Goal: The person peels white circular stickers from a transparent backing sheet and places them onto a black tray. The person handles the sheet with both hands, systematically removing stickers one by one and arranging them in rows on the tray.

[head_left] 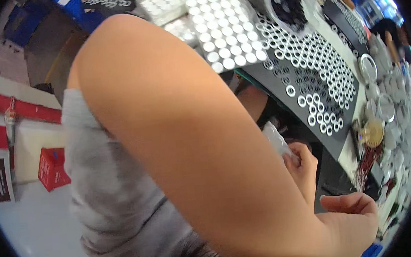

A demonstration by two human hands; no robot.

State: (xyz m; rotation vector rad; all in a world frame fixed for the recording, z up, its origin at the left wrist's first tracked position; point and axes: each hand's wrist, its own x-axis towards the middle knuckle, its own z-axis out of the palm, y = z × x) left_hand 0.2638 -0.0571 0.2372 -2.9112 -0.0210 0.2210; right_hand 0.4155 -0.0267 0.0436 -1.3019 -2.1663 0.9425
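My left forearm crosses the view very close, from a raised elbow at the upper left to the lower right. My left hand (354, 206) is bent at the wrist there, its visible fingers loosely curled and apart with nothing seen in them. Beyond the forearm, my right hand (302, 164) pinches a pale, translucent plastic piece (277, 139) with a bumpy edge. The forearm hides the rest of that piece and my right wrist. Near this hand stands a dark work board (339, 144) bearing many black-and-white rings (315, 107).
White round discs (225, 28) lie in rows beyond the rings. A plastic bag (288, 8) holds dark parts. Along the right lie clear round pieces (393, 118), a yellowish disc (372, 133) and thin red wires (369, 166). A red box (53, 167) is at the left.
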